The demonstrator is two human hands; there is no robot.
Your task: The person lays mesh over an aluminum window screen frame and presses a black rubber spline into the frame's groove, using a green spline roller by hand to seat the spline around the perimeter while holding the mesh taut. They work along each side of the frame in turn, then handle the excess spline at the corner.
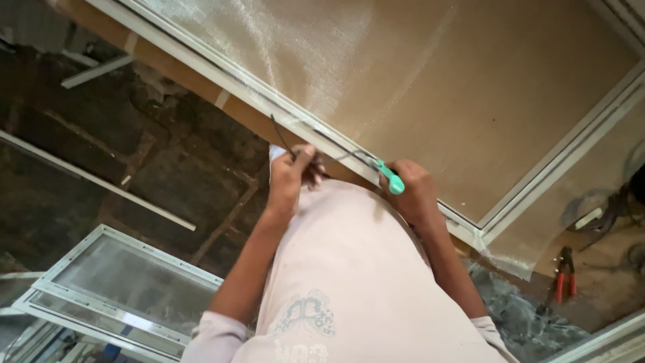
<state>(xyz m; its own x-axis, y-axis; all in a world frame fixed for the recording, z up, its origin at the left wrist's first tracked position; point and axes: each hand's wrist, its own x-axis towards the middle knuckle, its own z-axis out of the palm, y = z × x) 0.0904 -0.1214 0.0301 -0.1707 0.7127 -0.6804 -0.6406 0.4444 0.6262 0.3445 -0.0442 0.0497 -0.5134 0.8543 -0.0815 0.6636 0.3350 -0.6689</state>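
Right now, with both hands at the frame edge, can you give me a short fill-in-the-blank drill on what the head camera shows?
1. The right hand grips a small tool with a ____ plastic handle.
2. The left hand pinches a thin dark ____ against the white metal frame.
3. Stretched across that frame lies fine translucent ____.
4. On the surface at the right lie pliers with ____ handles.

Missing words: green; cord; mesh; red

Thin dark cord (281,134) and teal-handled tool (390,178) along white mesh frame (282,107)
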